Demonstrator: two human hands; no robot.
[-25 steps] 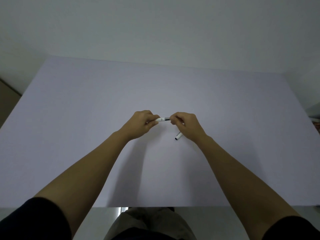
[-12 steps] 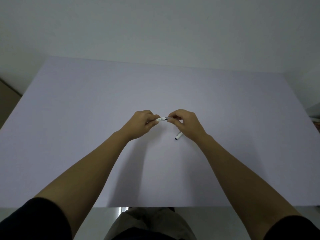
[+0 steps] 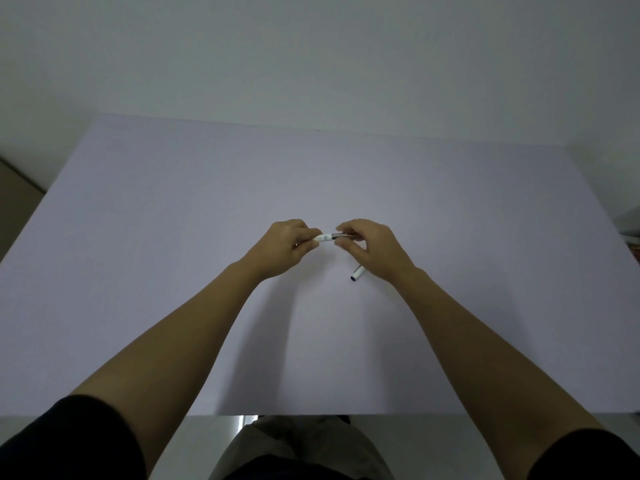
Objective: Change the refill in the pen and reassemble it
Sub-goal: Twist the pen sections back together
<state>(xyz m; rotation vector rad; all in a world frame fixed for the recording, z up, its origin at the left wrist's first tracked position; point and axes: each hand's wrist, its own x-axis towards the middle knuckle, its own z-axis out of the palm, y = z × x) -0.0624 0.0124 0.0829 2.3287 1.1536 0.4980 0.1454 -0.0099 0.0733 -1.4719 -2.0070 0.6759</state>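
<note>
A white pen barrel [image 3: 323, 238] is held level above the middle of the pale table [image 3: 173, 271]. My left hand [image 3: 289, 245] is closed around its left end. My right hand [image 3: 372, 247] pinches the dark tip section [image 3: 337, 235] at the barrel's right end between thumb and forefinger, its other fingers spread. A white pen cap [image 3: 357, 273] with a dark open end lies on the table under my right wrist, partly hidden by the hand.
The table's near edge runs just above my lap. Some items show at the right frame edge [image 3: 633, 233], too cut off to identify. A wall stands behind the far edge of the table.
My right hand has shifted its grip on the dark tip section, its fingers rotating and loosening from a tighter fist. The left hand and cap have stayed put.
</note>
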